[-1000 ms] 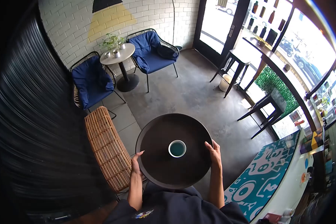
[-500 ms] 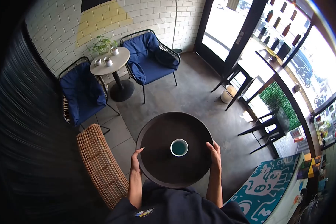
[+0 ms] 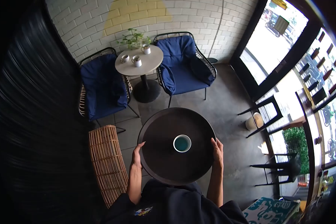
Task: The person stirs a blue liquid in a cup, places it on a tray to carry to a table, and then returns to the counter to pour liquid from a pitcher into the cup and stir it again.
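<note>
Both my hands carry a round dark serving tray (image 3: 160, 160) in front of my body. My left hand (image 3: 137, 155) grips its left rim, thumb on top and the other fingers mostly hidden underneath. On the opposite rim, my right hand (image 3: 217, 152) holds on the same way. A white cup (image 3: 182, 143) with a teal inside or teal liquid stands upright a little right of the tray's middle; neither hand touches it.
Ahead stands a round table (image 3: 153, 63) with several mugs and a plant (image 3: 135, 38), between two blue-cushioned chairs (image 3: 100, 86) (image 3: 184, 71). A wicker bench (image 3: 107, 164) is at left. Black stools (image 3: 287, 166) and a glass door (image 3: 274, 41) are on the right.
My view has turned left, so the table, chairs and door appear further right. The tray stays level between my hands, with the cup on it.
</note>
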### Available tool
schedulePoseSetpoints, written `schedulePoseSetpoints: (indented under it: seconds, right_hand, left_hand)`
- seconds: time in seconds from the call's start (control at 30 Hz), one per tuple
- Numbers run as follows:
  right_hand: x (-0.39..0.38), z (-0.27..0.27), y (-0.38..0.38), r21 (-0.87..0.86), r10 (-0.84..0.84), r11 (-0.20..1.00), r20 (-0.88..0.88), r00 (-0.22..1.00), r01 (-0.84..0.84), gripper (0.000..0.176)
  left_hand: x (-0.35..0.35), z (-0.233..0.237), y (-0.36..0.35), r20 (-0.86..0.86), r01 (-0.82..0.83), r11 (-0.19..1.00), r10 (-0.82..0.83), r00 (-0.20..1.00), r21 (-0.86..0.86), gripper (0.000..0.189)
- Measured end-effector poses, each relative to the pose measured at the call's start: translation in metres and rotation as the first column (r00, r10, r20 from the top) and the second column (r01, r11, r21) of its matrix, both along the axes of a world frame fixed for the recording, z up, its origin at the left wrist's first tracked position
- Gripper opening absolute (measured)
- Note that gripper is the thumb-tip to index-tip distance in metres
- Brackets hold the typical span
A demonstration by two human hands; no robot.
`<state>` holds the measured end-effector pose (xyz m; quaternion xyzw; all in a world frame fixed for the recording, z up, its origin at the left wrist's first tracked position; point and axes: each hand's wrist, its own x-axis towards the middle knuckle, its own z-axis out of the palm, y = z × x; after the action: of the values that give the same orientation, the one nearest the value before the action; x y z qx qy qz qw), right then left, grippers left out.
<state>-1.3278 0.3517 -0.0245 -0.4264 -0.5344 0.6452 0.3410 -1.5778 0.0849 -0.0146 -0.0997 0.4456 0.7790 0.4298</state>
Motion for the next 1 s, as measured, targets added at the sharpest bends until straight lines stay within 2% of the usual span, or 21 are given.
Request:
schedulePoseSetpoints:
  seconds: [0.03,0.07,0.17,0.23,0.33,0.37,0.43,0.47,0.5,0.57,0.6,0.67,0.7,0.77,0.9,0.97,1.0]
  right_hand:
    - [-0.016,0.007,0.009,0.014,0.126,0.992,-0.041,0.991,-0.126,0.028]
    - [-0.032,0.005,0.021,0.009,0.155,0.988,-0.047,0.987,-0.154,0.028]
    - [-0.079,0.009,0.051,-0.041,0.186,0.981,-0.038,0.982,-0.187,0.031]
    - [-0.116,0.029,0.064,-0.064,0.122,0.991,0.027,0.992,-0.120,0.034]
    - [-0.160,0.018,0.110,-0.073,0.206,0.976,0.031,0.978,-0.203,0.040]
    - [-0.175,0.018,0.120,-0.077,0.231,0.970,0.022,0.973,-0.229,0.040]
    - [-0.207,0.029,0.143,0.015,0.254,0.967,-0.032,0.967,-0.253,0.037]
    - [-0.217,0.028,0.158,0.041,0.317,0.948,-0.007,0.948,-0.316,0.039]
    - [-0.228,0.021,0.170,0.034,0.330,0.943,0.004,0.944,-0.330,0.039]
    - [-0.250,0.003,0.188,0.144,0.218,0.963,0.087,0.972,-0.229,0.041]
    - [-0.258,0.010,0.195,0.150,0.230,0.959,0.089,0.969,-0.241,0.041]
    - [-0.271,0.023,0.210,0.032,0.446,0.894,0.047,0.894,-0.448,0.038]
    - [-0.279,0.026,0.215,0.032,0.457,0.888,0.052,0.888,-0.459,0.038]
    - [-0.298,0.028,0.222,0.068,0.463,0.879,0.105,0.880,-0.471,0.038]
    - [-0.333,0.029,0.231,0.062,0.461,0.881,0.110,0.881,-0.469,0.037]
    - [-0.352,0.030,0.236,0.093,0.475,0.869,0.115,0.872,-0.486,0.038]
    - [-0.363,0.029,0.239,0.091,0.479,0.867,0.116,0.870,-0.489,0.038]
  left_hand:
    - [-0.010,-0.003,0.003,-0.039,-0.014,1.000,0.014,0.999,-0.013,0.041]
    - [-0.020,-0.008,0.007,-0.044,-0.043,0.999,0.042,0.998,-0.019,0.041]
    - [-0.049,-0.018,0.026,-0.052,-0.104,0.992,0.100,0.994,-0.076,0.044]
    - [-0.069,-0.020,0.042,-0.048,-0.138,0.987,0.135,0.990,-0.076,0.044]
    - [-0.085,0.014,0.078,-0.028,-0.252,0.966,0.250,0.968,-0.066,0.042]
    - [-0.092,0.012,0.081,-0.037,-0.277,0.958,0.275,0.961,-0.069,0.042]
    - [-0.107,0.004,0.097,-0.112,-0.239,0.959,0.257,0.960,0.153,0.042]
    - [-0.116,-0.002,0.108,-0.112,-0.255,0.954,0.274,0.955,0.157,0.042]
    - [-0.122,-0.009,0.116,-0.106,-0.288,0.954,0.296,0.949,0.080,0.048]
    - [-0.125,-0.011,0.126,-0.092,-0.342,0.936,0.335,0.938,-0.085,0.060]
    - [-0.131,-0.012,0.131,-0.089,-0.354,0.932,0.347,0.934,-0.079,0.060]
    - [-0.141,-0.013,0.138,-0.149,-0.278,0.940,0.252,0.956,-0.196,0.074]
    - [-0.146,-0.013,0.142,-0.144,-0.289,0.937,0.264,0.954,-0.195,0.074]
    - [-0.157,-0.011,0.146,-0.127,-0.256,0.915,0.226,0.966,-0.311,0.082]
    - [-0.180,-0.002,0.165,-0.135,-0.305,0.887,0.274,0.952,-0.346,0.089]
    - [-0.198,0.019,0.173,-0.159,-0.256,0.798,0.201,0.967,-0.546,0.086]
    - [-0.208,0.015,0.173,-0.157,-0.258,0.796,0.205,0.966,-0.547,0.086]
